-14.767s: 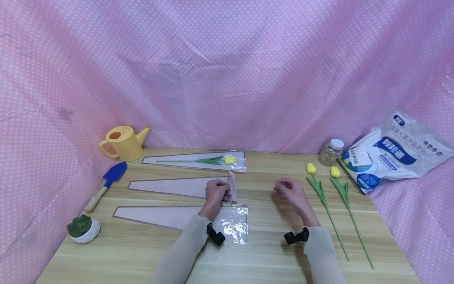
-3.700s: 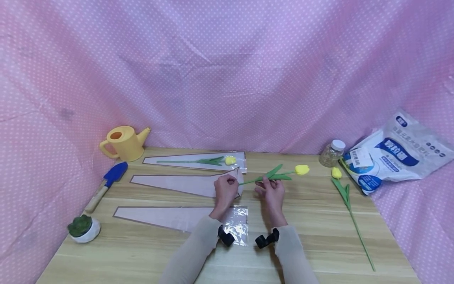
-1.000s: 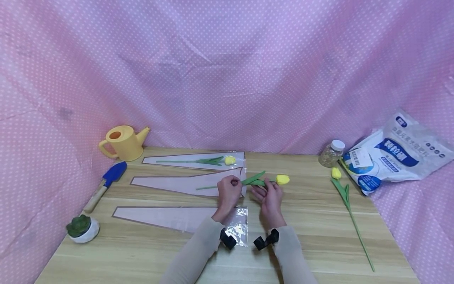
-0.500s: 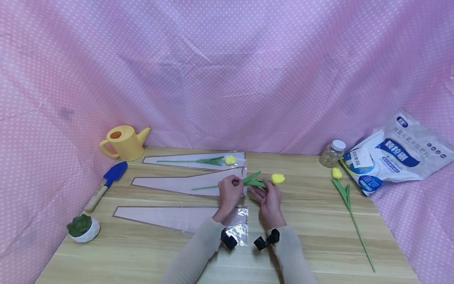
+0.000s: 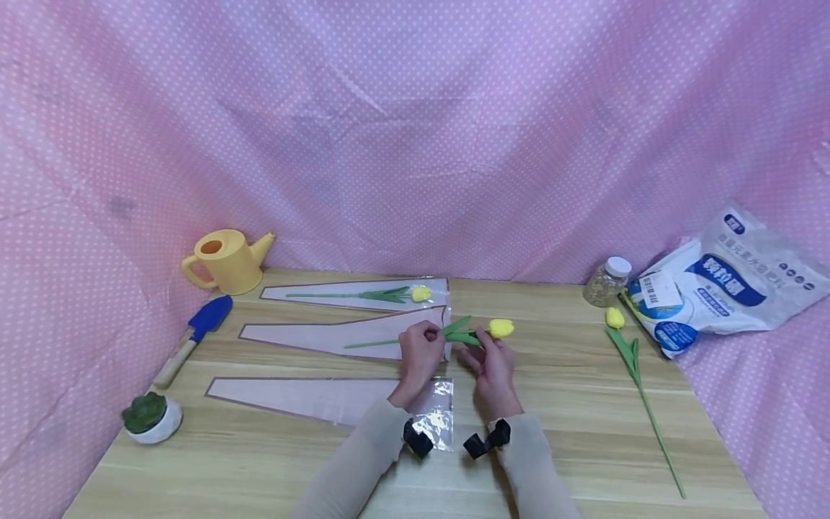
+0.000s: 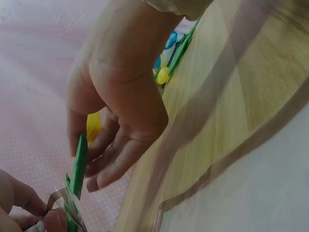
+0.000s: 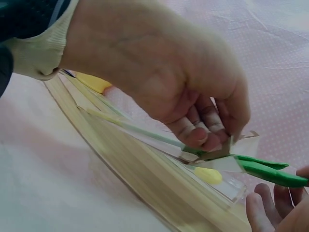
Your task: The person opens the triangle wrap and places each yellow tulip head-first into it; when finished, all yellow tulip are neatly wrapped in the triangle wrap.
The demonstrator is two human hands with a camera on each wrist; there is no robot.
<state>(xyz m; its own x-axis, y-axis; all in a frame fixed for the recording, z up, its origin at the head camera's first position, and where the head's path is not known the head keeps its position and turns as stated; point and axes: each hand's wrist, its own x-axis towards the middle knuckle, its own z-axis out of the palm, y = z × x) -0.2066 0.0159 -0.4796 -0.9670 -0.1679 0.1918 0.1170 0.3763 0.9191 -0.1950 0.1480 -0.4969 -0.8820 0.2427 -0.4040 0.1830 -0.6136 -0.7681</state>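
A yellow tulip (image 5: 501, 328) with green leaves lies partly in the middle tapered clear-plastic flower sleeve (image 5: 311, 335), its stem pointing left. My left hand (image 5: 421, 349) pinches the sleeve's mouth at the right end; in the right wrist view the left hand (image 7: 178, 82) has the film edge between finger and thumb. Just below the bloom, my right hand (image 5: 496, 364) pinches the tulip among its leaves. The left wrist view shows the right hand (image 6: 120, 92) by the green leaf (image 6: 79, 162), the bloom partly hidden behind its fingers. My left hand hides part of the stem.
Behind lies a sleeve (image 5: 305, 290) with a tulip inside; in front, another sleeve (image 5: 279, 395). Another tulip (image 5: 642, 389) is at right, near a jar (image 5: 607, 281) and a printed bag (image 5: 726, 281). Left stand a watering can (image 5: 230, 263), trowel (image 5: 194, 339) and potted succulent (image 5: 152, 418).
The right hand took one of the right-hand tulips and brought it to the middle sleeve. Lately the tulip has slid left, deeper into the sleeve, while the left hand keeps holding the mouth.
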